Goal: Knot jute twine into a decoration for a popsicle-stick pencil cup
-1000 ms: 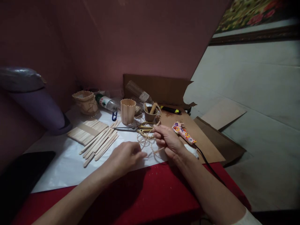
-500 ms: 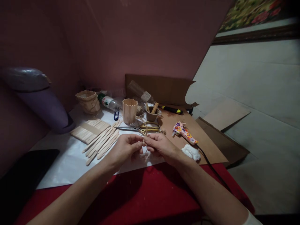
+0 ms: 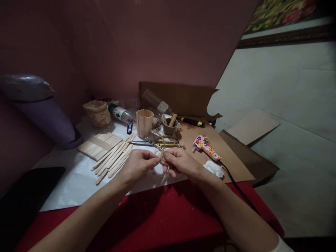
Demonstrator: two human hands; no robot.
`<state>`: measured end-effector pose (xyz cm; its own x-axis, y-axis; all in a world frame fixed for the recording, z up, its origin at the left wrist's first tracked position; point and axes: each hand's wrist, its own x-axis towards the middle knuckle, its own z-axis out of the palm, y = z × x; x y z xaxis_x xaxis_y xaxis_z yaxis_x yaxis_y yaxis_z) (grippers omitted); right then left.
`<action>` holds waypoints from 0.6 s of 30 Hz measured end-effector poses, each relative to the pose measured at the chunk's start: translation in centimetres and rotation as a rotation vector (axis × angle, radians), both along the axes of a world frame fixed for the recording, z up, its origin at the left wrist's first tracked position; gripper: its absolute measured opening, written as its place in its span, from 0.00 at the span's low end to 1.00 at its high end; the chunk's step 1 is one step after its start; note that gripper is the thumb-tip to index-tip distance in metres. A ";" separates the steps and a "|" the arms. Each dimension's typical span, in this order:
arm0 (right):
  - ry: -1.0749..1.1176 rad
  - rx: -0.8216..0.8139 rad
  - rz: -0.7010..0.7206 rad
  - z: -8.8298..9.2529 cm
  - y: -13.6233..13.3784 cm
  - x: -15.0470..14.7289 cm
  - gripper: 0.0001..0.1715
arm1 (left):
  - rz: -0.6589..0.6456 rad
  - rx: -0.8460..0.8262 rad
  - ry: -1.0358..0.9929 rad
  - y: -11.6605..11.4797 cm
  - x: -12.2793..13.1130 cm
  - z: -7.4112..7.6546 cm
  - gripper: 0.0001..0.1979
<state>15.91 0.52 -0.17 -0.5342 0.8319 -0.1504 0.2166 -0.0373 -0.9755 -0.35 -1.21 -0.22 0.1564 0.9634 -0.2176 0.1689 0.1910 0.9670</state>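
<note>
Thin tan twine is looped between my two hands over the near part of the white paper. My left hand pinches it between thumb and index finger. From the other side my right hand grips the same twine, its lower fingers curled beneath. Loose ends hang below the fingertips. Just beyond lie scissors with gold handles, their blades pointing left. Behind them stands a cup covered in wooden sticks. To the left, several loose craft sticks lie beside a banded bundle of sticks.
A flower-patterned glue gun and white crumpled tissue lie on cardboard at right. A small pot holding sticks, a yellow-black cutter, plastic bottles and a decorated basket stand or lie toward the back.
The twine loop and its hanging ends now show more plainly between my hands. My right hand's lower fingers have shifted and spread slightly below the twine.
</note>
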 end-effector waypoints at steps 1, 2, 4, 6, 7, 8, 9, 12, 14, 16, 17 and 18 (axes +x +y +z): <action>-0.011 0.001 -0.001 0.3 -0.1 0.1 0.18 | 0.001 -0.013 -0.016 0.0 -0.1 0.0 0.13; -0.026 -0.001 -0.002 0.6 -0.1 0.1 0.16 | 0.002 -0.021 -0.033 0.1 -0.1 0.0 0.14; -0.055 -0.010 -0.015 1.0 -0.2 0.2 0.12 | 0.003 -0.029 -0.056 0.2 -0.2 0.0 0.15; -0.075 -0.014 -0.036 1.2 -0.3 0.2 0.10 | 0.000 -0.040 -0.064 0.2 -0.2 0.0 0.14; -0.080 -0.010 -0.043 1.1 -0.3 0.2 0.10 | -0.004 -0.045 -0.064 0.2 -0.2 0.0 0.14; -0.086 -0.002 -0.044 1.0 -0.2 0.3 0.10 | -0.010 -0.048 -0.064 0.2 -0.2 0.0 0.14; -0.095 0.011 -0.038 0.9 -0.1 0.3 0.11 | -0.013 -0.049 -0.067 0.2 -0.2 -0.1 0.13; -0.127 0.056 -0.003 0.7 0.0 0.5 0.11 | -0.028 -0.069 -0.104 0.0 -0.2 -0.1 0.13; -0.145 0.069 0.013 0.7 0.1 0.7 0.10 | -0.032 -0.116 -0.139 0.0 -0.2 0.0 0.13; -0.151 0.090 0.018 0.8 0.2 0.8 0.10 | -0.022 -0.169 -0.172 0.0 -0.2 0.1 0.14; -0.156 0.116 0.016 0.9 0.3 0.9 0.09 | -0.013 -0.190 -0.182 0.0 -0.3 0.2 0.14; -0.165 0.157 0.014 0.9 0.3 1.0 0.09 | -0.004 -0.201 -0.183 0.1 -0.3 0.2 0.13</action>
<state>16.93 0.85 0.69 -0.5245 0.8448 -0.1062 0.3732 0.1160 -0.9205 -0.63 -1.11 -0.06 0.2144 0.9032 -0.3718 -0.0042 0.3815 0.9244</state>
